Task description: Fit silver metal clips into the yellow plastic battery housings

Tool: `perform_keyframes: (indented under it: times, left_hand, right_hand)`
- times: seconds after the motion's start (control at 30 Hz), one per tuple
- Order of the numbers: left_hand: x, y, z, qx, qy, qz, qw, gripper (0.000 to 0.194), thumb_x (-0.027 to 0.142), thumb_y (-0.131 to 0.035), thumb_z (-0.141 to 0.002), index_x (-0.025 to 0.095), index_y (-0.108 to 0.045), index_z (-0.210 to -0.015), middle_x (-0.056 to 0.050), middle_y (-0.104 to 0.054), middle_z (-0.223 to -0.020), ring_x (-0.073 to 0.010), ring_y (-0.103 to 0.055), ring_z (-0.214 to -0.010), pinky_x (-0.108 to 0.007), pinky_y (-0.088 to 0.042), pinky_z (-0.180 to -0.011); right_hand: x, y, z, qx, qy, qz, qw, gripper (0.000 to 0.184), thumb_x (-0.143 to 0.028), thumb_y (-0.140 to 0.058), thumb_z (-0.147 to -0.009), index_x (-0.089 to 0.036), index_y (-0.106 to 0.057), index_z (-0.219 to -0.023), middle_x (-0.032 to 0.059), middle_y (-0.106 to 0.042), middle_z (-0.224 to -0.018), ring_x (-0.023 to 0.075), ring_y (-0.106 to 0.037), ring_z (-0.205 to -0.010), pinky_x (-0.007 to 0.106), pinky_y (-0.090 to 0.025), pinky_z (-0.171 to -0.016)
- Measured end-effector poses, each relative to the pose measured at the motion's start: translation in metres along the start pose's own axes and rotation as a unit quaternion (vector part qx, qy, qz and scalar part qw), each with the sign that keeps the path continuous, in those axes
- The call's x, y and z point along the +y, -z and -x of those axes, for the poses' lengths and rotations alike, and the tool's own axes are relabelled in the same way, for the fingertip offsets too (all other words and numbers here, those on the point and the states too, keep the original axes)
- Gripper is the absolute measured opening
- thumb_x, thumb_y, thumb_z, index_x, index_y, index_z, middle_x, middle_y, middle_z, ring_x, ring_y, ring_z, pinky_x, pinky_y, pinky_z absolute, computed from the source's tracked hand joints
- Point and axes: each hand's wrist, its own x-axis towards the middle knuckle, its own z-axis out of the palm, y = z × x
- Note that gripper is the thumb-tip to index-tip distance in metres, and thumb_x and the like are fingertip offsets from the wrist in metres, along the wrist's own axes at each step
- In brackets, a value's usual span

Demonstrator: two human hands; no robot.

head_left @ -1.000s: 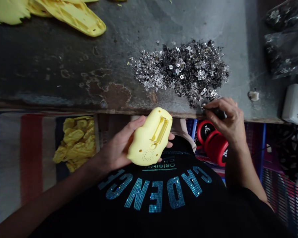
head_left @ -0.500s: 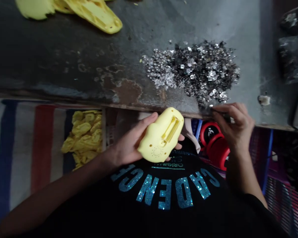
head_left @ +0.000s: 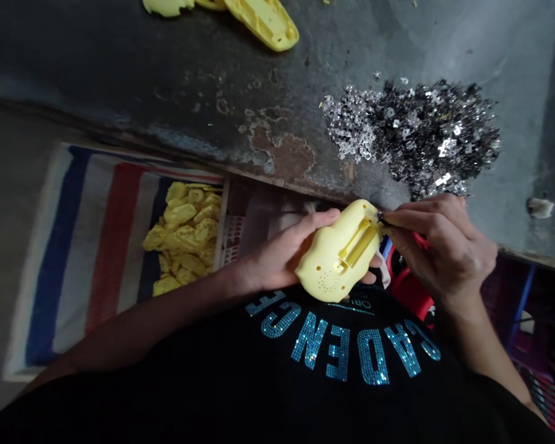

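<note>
A yellow plastic shell [head_left: 326,259] with a battery slot, screw holes and a patch of small speaker holes rests in my left hand [head_left: 282,253]. The fingers wrap around it from below, with the thumb along its upper left side. My right hand [head_left: 444,240] is at the shell's upper right end, by the battery slot. Its thumb and forefinger pinch a small metal piece [head_left: 380,216], partly hidden by the fingertips. Behind the right hand, on the table, lies a heap of small shiny metal pieces [head_left: 435,135].
More yellow shell parts [head_left: 266,24] lie at the table's [head_left: 166,80] far side. Below its edge at left, a box lined with striped cloth [head_left: 108,246] holds a pile of yellow parts [head_left: 187,234]. Red round objects [head_left: 411,287] sit under my right hand.
My right hand has moved left from the table edge by the heap to the shell, a small metal piece at its fingertips. The left hand still holds the shell. The view has shifted.
</note>
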Motion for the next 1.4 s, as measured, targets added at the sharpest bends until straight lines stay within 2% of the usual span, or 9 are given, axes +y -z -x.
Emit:
perform_keyframes:
  times: [0.27, 0.43, 0.67, 0.87, 1.03, 1.2, 1.27, 1.4]
  left_hand:
    - [-0.001, -0.001, -0.005, -0.017, -0.024, -0.01, 1.0, 0.09, 0.072, -0.071, -0.112, 0.012, -0.054, -0.177, -0.02, -0.092, -0.126, -0.0347, -0.092, -0.105, -0.049, -0.07, -0.107]
    - [-0.001, -0.006, -0.006, 0.001, -0.031, -0.026, 0.999, 0.089, 0.069, -0.064, -0.116, 0.01, -0.049, -0.181, -0.024, -0.089, -0.135, -0.0377, -0.091, -0.114, -0.052, -0.067, -0.115]
    - [-0.001, -0.011, -0.009, 0.011, -0.037, -0.036, 0.999, 0.093, 0.072, -0.075, -0.108, 0.01, -0.055, -0.174, -0.025, -0.089, -0.135, -0.0415, -0.088, -0.128, -0.051, -0.071, -0.11]
    - [-0.002, -0.008, -0.009, 0.005, -0.04, -0.036, 0.999, 0.088, 0.07, -0.069, -0.113, 0.011, -0.054, -0.176, -0.024, -0.088, -0.14, -0.0403, -0.086, -0.133, -0.054, -0.067, -0.119]
    - [-0.001, -0.005, -0.008, -0.01, -0.028, -0.035, 0.999, 0.089, 0.073, -0.066, -0.112, 0.012, -0.055, -0.177, -0.024, -0.089, -0.136, -0.0387, -0.09, -0.119, -0.055, -0.066, -0.119]
    - [-0.003, -0.005, -0.007, 0.034, -0.048, -0.037, 0.998, 0.078, 0.064, -0.061, -0.117, 0.01, -0.061, -0.172, -0.021, -0.091, -0.129, -0.033, -0.092, -0.103, -0.052, -0.067, -0.117]
    - [-0.003, -0.006, -0.007, 0.044, -0.058, -0.038, 0.997, 0.074, 0.061, -0.061, -0.117, 0.009, -0.061, -0.171, -0.02, -0.091, -0.128, -0.0326, -0.091, -0.105, -0.05, -0.067, -0.116]
    - [-0.004, -0.01, -0.007, 0.052, -0.068, -0.05, 0.995, 0.08, 0.064, -0.066, -0.114, 0.008, -0.061, -0.171, -0.022, -0.09, -0.133, -0.036, -0.089, -0.121, -0.046, -0.068, -0.114]
  right_hand:
    - [-0.004, 0.003, -0.003, -0.013, 0.058, 0.037, 0.998, 0.035, -0.006, -0.086, -0.101, -0.024, -0.076, -0.13, 0.0087, -0.089, -0.11, 0.0264, -0.077, -0.088, 0.044, -0.06, -0.079]
    - [-0.006, 0.002, -0.003, -0.013, 0.074, 0.053, 0.996, 0.037, -0.004, -0.087, -0.1, -0.022, -0.075, -0.13, 0.0089, -0.089, -0.108, 0.026, -0.076, -0.089, 0.045, -0.061, -0.078]
    - [-0.01, 0.001, 0.002, -0.019, 0.067, 0.072, 0.995, 0.038, 0.001, -0.084, -0.1, -0.021, -0.075, -0.131, 0.0076, -0.089, -0.11, 0.0245, -0.078, -0.093, 0.042, -0.062, -0.082]
    - [-0.008, -0.001, 0.006, 0.004, 0.058, 0.054, 0.997, 0.036, 0.0, -0.082, -0.102, -0.022, -0.076, -0.13, 0.0078, -0.09, -0.112, 0.0243, -0.081, -0.094, 0.042, -0.064, -0.081]
    - [-0.008, -0.002, 0.011, 0.021, 0.031, 0.044, 0.998, 0.042, -0.007, -0.083, -0.103, -0.03, -0.078, -0.138, 0.0051, -0.092, -0.113, 0.026, -0.083, -0.093, 0.044, -0.065, -0.08]
    - [-0.01, -0.004, 0.017, 0.023, 0.038, 0.084, 0.995, 0.047, -0.008, -0.08, -0.104, -0.034, -0.078, -0.143, 0.0039, -0.092, -0.116, 0.0274, -0.084, -0.099, 0.044, -0.058, -0.08]
    - [-0.009, -0.004, 0.019, 0.019, 0.047, 0.094, 0.994, 0.047, -0.009, -0.08, -0.104, -0.034, -0.079, -0.144, 0.0039, -0.093, -0.118, 0.0283, -0.084, -0.1, 0.045, -0.056, -0.08]
    - [-0.006, -0.004, 0.019, 0.027, 0.042, 0.099, 0.994, 0.047, -0.009, -0.082, -0.102, -0.036, -0.082, -0.141, 0.0036, -0.092, -0.118, 0.029, -0.083, -0.098, 0.046, -0.054, -0.081]
